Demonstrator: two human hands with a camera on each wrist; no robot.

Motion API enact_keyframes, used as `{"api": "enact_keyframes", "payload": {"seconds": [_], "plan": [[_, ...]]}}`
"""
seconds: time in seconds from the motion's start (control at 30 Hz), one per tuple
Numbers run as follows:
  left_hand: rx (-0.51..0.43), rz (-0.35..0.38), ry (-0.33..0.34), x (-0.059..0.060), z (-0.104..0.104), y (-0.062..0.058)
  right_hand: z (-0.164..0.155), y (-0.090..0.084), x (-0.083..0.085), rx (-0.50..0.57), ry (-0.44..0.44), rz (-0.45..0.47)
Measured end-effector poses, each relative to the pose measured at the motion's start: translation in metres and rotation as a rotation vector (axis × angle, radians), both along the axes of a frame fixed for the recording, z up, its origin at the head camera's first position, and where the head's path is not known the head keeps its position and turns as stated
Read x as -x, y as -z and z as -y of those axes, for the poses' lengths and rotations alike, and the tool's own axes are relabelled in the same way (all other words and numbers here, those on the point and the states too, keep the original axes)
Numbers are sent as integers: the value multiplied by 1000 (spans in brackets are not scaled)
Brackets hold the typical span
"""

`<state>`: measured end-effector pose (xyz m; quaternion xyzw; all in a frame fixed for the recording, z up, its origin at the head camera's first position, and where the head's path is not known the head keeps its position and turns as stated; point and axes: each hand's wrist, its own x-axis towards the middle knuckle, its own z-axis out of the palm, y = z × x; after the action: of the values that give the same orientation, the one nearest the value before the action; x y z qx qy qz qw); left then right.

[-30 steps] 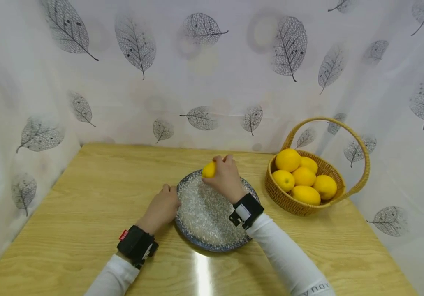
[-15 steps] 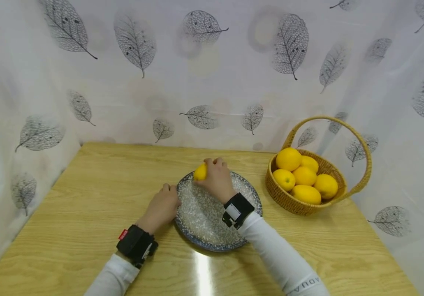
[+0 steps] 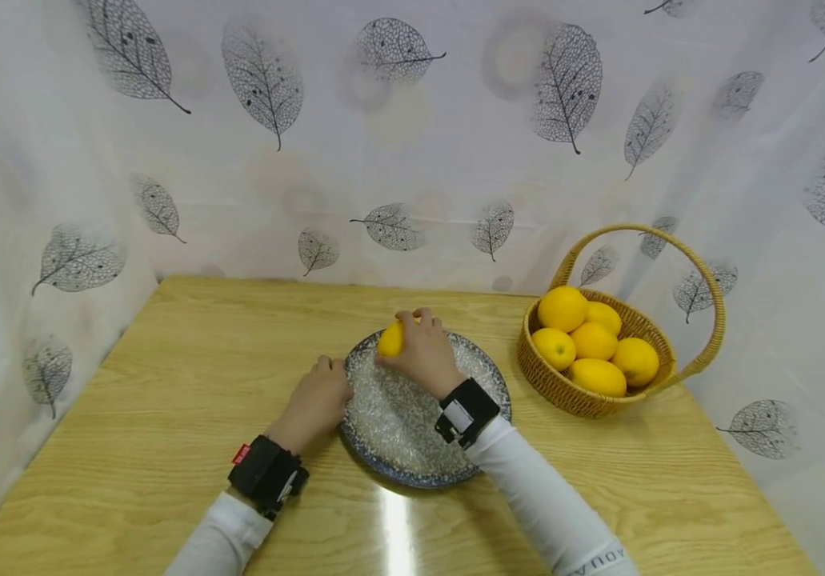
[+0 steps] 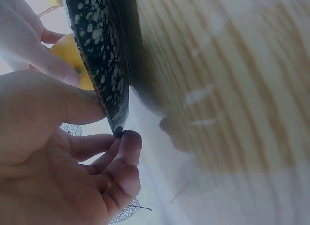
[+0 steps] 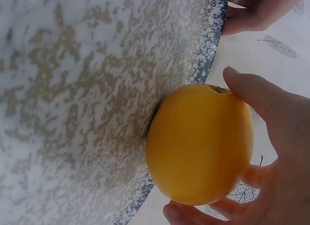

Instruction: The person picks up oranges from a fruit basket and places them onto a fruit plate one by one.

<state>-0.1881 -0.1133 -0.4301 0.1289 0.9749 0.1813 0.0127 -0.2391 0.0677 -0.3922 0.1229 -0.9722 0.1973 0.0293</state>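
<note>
Right hand [image 3: 422,352] is curled round a yellow lemon [image 3: 390,339], and the lemon sits at the far edge of the speckled plate [image 3: 398,432], just ahead of the right wrist. Left hand [image 3: 314,404] grips the plate's near-left rim, fingers bent over the edge, just beside the right hand with only the plate between them.

From the head view you get the whole layout: the plate flat on the wooden desk [image 3: 167,416], both white sleeves coming in from below, and well off to the right of the right hand a wicker basket [image 3: 563,388] holding 5 more lemons [image 3: 592,342]. What that view hides is the contact, since the right hand's back covers most of the fruit.

The right wrist view fills that in: the lemon [image 5: 201,142] is resting against the plate's pale speckled surface [image 5: 87,99], right at the blue rim, with a thumb on top and fingertips [image 5: 181,215] wrapped under it. The left hand [image 5: 256,12] shows at the rim in the corner.

The left wrist view gives the plate's dark underside [image 4: 104,55] edge-on, the left hand [image 4: 58,157] with its thumb on the upper side and curled fingers [image 4: 128,142] tucked just under the rim. Beyond it, a sliver of the lemon [image 4: 72,58] shows.
</note>
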Motion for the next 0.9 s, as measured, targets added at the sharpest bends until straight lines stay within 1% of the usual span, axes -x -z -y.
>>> {"api": "enact_keyframes", "payload": {"seconds": [0.2,0.43,0.63,0.9], "plan": [[16,12,1,2,1,2,-2,-2,-1,8,3,12],[18,15,1,2,0,2,-4,-5,-2,15,-1,17],[8,-10,5,0,0,0,-5,-7,-4,6,-2,23],[-3,-20,22,-3,0,-3,-6,-9,-6,-1,-14,10]]}}
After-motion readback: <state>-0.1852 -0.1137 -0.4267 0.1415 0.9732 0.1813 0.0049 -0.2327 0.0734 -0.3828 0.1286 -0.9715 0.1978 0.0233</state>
